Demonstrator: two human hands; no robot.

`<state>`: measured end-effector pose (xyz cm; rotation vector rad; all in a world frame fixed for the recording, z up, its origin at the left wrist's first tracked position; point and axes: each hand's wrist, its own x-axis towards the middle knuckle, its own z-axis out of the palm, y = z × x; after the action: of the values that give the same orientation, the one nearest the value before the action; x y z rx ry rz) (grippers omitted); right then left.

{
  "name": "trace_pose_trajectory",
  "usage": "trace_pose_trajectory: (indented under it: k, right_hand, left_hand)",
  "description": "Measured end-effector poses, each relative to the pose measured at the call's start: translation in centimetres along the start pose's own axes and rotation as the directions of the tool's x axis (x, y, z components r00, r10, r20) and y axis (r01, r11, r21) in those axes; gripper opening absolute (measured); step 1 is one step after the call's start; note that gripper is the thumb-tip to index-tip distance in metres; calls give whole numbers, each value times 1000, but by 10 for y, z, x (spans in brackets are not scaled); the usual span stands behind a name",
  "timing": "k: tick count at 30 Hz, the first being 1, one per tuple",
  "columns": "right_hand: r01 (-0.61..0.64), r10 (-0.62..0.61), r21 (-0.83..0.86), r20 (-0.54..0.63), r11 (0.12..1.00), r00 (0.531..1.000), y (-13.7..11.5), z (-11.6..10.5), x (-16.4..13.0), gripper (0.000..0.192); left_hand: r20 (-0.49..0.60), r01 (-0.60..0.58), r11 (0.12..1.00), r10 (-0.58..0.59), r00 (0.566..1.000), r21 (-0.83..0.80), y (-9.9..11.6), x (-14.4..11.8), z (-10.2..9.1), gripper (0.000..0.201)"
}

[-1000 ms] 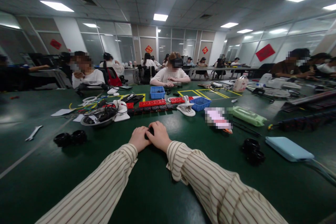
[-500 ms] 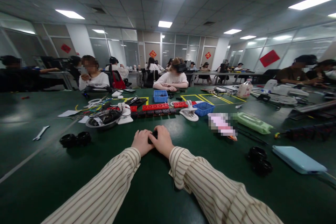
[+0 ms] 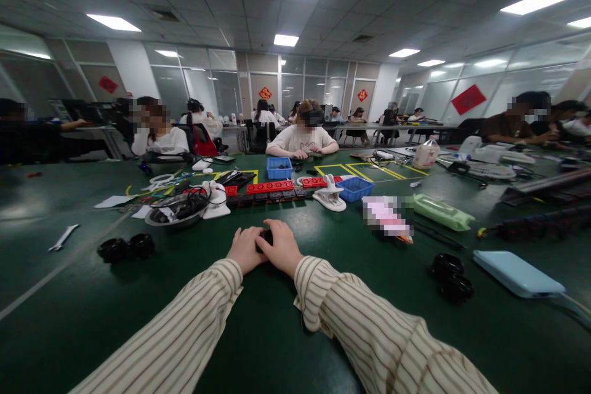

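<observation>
Black, small object sits between both hands on the green table, mostly hidden; its kind cannot be told. Left hand curled, fingers bent over the object's left side, touching it. Right hand likewise curled, thumb and fingers closed onto its right side. Hands pressed against each other, knuckles up, resting on the tabletop. Both forearms in striped sleeves.

Well apart to the left: two black round parts, side by side, and a wrench farther out. To the right: another pair of black round parts, near a light blue flat case. Beyond the hands: red and black power strips in a row, a blue basket.
</observation>
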<state>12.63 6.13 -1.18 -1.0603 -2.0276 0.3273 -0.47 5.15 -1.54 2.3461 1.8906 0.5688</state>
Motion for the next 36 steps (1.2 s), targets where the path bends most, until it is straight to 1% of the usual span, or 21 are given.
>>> trace_pose_trajectory:
  k: [3, 5, 9, 14, 17, 22, 24, 26, 28, 31, 34, 36]
  right_hand:
    - [-59, 57, -42, -54, 997, 997, 0, 0, 0, 35]
    - [-82, 78, -62, -69, 995, 995, 0, 1, 0, 33]
    - [-92, 88, -76, -50, 993, 995, 1, 0, 0, 26]
    - [-41, 41, -39, 6, 998, 999, 1, -1, 2, 18]
    - [-20, 21, -30, 22, 999, 1000, 2, 0, 2, 17]
    - [-20, 22, -28, 50, 999, 999, 2, 0, 2, 17]
    - [-26, 27, -37, 37, 999, 999, 2, 0, 1, 21]
    - [-39, 39, -50, -8, 998, 999, 1, 0, 0, 27]
    - [-55, 52, -57, -53, 997, 997, 1, 0, 0, 32]
    - [-63, 61, -40, -57, 997, 996, 2, 1, 0, 27]
    - [-26, 26, 14, -44, 1000, 999, 4, 1, 1, 23]
    - [12, -10, 68, -37, 998, 999, 5, 1, 1, 28]
  left_hand:
    - [-21, -2, 1000, 2, 1000, 14, 2, -1, -1, 44]
    - [-27, -5, 1000, 6, 1000, 27, 3, 0, -1, 42]
    - [-10, -4, 1000, 4, 1000, 16, 2, 1, -2, 38]
    - [-12, 1, 999, -1, 1000, 42, 1, 1, -1, 37]
    - [-10, 2, 998, -1, 1000, 56, 0, 1, -1, 34]
    - [-7, 14, 996, -14, 1000, 86, 1, 1, -1, 31]
    - [-8, 20, 996, -20, 1000, 90, 1, 1, -1, 31]
    - [-13, 32, 996, -30, 999, 87, 1, 1, -1, 33]
    - [-18, 40, 997, -39, 999, 69, 1, 1, -1, 35]
    - [-23, 29, 999, -28, 999, 21, -1, 2, 0, 36]
    - [-2, -40, 997, 40, 999, -60, -6, 3, 0, 29]
    - [8, -99, 985, 101, 995, -140, -11, 5, 0, 25]
